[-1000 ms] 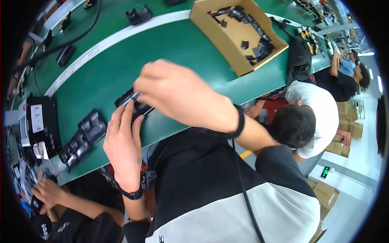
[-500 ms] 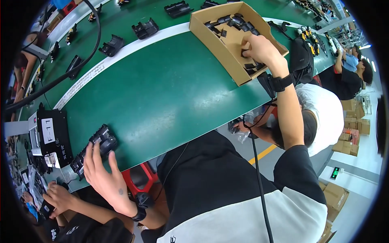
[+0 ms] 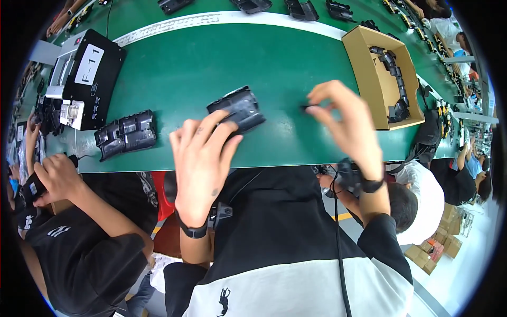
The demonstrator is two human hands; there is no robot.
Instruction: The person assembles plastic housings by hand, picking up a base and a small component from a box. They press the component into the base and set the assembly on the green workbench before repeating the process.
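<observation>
My left hand [image 3: 203, 158] grips the near edge of a black plastic housing [image 3: 242, 108], a curved shell with ribs, over the front of the green table. Its thumb and fingers lie along the shell's lower side. To the right, my right hand [image 3: 346, 119] pinches a small black part [image 3: 305, 108] between thumb and fingertips; the part's shape is too small to make out. Another black housing [image 3: 127, 134] lies on the table left of my left hand. An open cardboard box [image 3: 367, 79] beyond my right hand contains several small black plastic parts [image 3: 402, 100].
A black box-shaped device [image 3: 103, 74] with a white label stands at the left. Along the far white strip [image 3: 237, 18] lie several black shells [image 3: 301, 9]. A co-worker's arm [image 3: 100, 203] is close at the left; a person in white [image 3: 417, 201] is at the right.
My right hand has come out of the cardboard box with a small black part. My left hand has carried a housing rightward from beside the other one. The view has turned.
</observation>
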